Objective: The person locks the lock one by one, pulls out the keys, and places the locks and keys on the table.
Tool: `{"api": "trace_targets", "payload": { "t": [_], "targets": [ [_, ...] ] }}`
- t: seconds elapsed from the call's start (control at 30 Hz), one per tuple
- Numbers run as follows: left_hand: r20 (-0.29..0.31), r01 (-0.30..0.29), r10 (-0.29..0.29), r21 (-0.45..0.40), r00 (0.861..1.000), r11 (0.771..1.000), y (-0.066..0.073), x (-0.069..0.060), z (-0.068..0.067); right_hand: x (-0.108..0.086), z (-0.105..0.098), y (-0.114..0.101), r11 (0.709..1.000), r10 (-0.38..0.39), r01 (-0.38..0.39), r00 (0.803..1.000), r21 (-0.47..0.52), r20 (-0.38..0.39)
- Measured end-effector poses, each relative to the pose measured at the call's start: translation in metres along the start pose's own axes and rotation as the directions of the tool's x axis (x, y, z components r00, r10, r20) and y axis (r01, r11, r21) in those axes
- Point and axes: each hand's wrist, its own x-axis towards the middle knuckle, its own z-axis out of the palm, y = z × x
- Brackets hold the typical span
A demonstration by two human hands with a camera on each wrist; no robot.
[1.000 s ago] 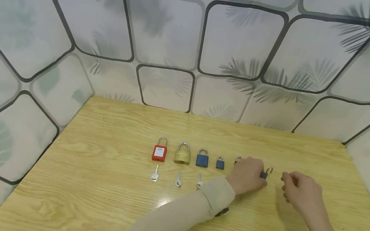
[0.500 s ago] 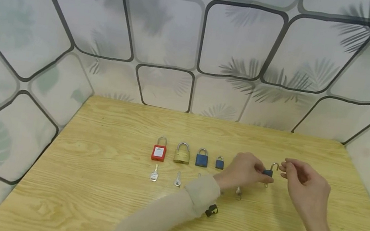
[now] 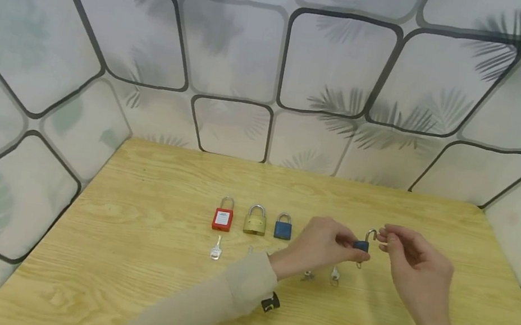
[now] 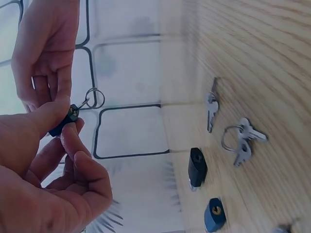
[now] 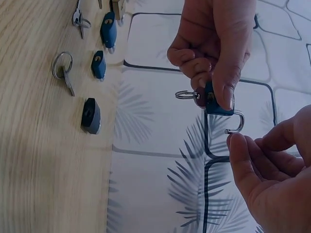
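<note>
My left hand pinches a small blue padlock between thumb and fingers, above the table. The padlock's shackle is unlatched, its free end pointing toward my right hand. A key ring hangs from a key in the keyhole. The fingertips of my right hand are at the shackle's free end and seem to touch it, with the thumb apart. Left of my hands on the table stand a black padlock and another small blue padlock; the left hand hides both in the head view.
Further left stand a larger blue padlock, a brass padlock and a red padlock. Keys lie in front of the row, among them a single key and ringed keys. A patterned backdrop rises behind the wooden table.
My left hand has lifted the small blue padlock off the table and shifted left and nearer with it. The right hand has come left to the shackle.
</note>
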Motion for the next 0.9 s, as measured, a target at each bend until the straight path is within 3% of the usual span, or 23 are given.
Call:
{"api": "trace_targets", "payload": {
  "t": [0.27, 0.5, 0.73, 0.9],
  "targets": [
    [0.024, -0.031, 0.031, 0.014, 0.999, 0.999, -0.009, -0.015, -0.006, -0.008, 0.012, -0.002, 0.998, -0.064, 0.064, 0.995, -0.005, 0.071],
    [0.061, -0.016, 0.012, 0.057, 0.998, 0.998, -0.007, -0.019, -0.008, -0.011, 0.019, -0.003, 0.996, -0.092, 0.094, 0.989, -0.005, 0.119],
    [0.081, -0.059, 0.054, 0.057, 0.995, 0.997, -0.008, -0.019, -0.010, -0.013, 0.020, -0.004, 0.994, -0.031, 0.013, 0.985, 0.108, 0.171],
    [0.106, -0.041, 0.041, 0.004, 0.994, 0.999, -0.011, -0.020, -0.010, -0.015, 0.019, -0.004, 0.984, 0.001, -0.035, 0.982, 0.174, 0.191]
  ]
}}
